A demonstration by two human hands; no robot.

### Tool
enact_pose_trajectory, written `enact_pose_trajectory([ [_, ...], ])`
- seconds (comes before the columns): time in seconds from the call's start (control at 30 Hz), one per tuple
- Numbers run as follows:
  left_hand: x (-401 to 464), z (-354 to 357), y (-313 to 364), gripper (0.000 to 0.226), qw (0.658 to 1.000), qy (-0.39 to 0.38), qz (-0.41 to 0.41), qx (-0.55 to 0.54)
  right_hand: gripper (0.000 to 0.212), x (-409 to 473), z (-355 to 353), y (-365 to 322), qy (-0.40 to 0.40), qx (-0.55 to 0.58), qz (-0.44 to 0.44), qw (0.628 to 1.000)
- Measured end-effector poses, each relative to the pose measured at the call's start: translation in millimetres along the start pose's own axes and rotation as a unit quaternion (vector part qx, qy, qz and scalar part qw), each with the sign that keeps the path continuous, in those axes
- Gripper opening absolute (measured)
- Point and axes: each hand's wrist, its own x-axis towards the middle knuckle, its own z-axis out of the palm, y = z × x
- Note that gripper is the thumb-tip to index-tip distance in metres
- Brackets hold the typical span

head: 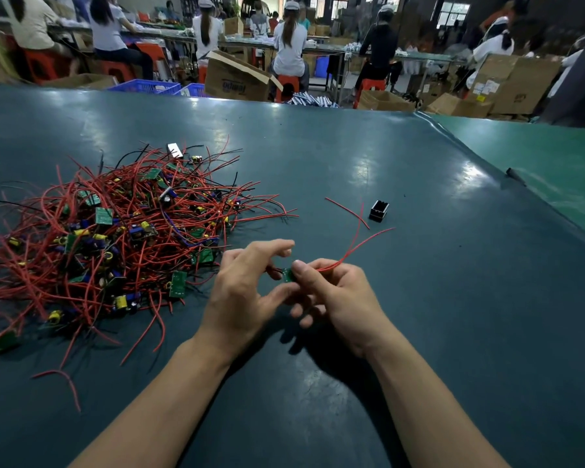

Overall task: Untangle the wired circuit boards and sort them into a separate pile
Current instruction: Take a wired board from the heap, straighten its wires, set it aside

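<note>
Nearest: both hands close together over the table (pixel 419 298), right hand (pixel 338 298) pinching one small circuit board (pixel 287 275), its red wires (pixel 355 246) trailing off right; left hand (pixel 247 292) beside it, fingers loosely spread, thumb near the board. Further left: tangled heap (pixel 115 238), still large. Beyond: no sorted pile visible yet, only a loose red wire (pixel 346 211) and a black part (pixel 378 210). Barely begun, most sorting left.
</note>
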Motion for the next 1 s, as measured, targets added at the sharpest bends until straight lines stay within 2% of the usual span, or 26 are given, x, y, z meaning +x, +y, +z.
enact_pose_trajectory([
  [0.1, 1, -3, -6, 0.024, 0.999, 0.006, 0.028, 0.043, 0.017, 1, -6, -4, 0.055, -0.029, -0.023, 0.998],
  [0.33, 3, -14, -18, 0.014, 0.984, 0.103, 0.002, 0.146, 0.023, 0, -29, -16, 0.207, 0.024, -0.101, 0.973],
  [0.4, 2, -15, -18, 0.011, 0.982, 0.126, -0.019, 0.136, 0.024, 2, -33, -17, 0.278, 0.059, -0.118, 0.951],
  [0.53, 1, -18, -19, 0.007, 0.972, 0.143, -0.098, 0.161, 0.025, 1, -50, -27, 0.414, 0.202, -0.154, 0.874],
  [0.6, 1, -15, -19, 0.008, 0.966, 0.127, -0.117, 0.191, 0.027, -1, -55, -26, 0.418, 0.306, -0.137, 0.844],
  [0.67, 3, -15, -20, 0.010, 0.958, 0.133, -0.130, 0.217, 0.032, -1, -54, -23, 0.385, 0.352, -0.082, 0.850],
  [0.77, 4, -19, -21, 0.016, 0.942, 0.168, -0.126, 0.261, 0.032, 0, -51, -18, 0.347, 0.317, -0.023, 0.882],
  [0.87, 4, -24, -22, 0.022, 0.926, 0.187, -0.123, 0.304, 0.028, 4, -47, -15, 0.347, 0.278, -0.024, 0.895],
  [0.93, 4, -27, -25, 0.031, 0.912, 0.154, -0.181, 0.334, 0.024, 6, -43, -13, 0.340, 0.237, -0.032, 0.910],
  [1.0, 3, -29, -30, 0.041, 0.891, 0.069, -0.266, 0.361, 0.022, 8, -40, -11, 0.332, 0.194, -0.033, 0.923],
])
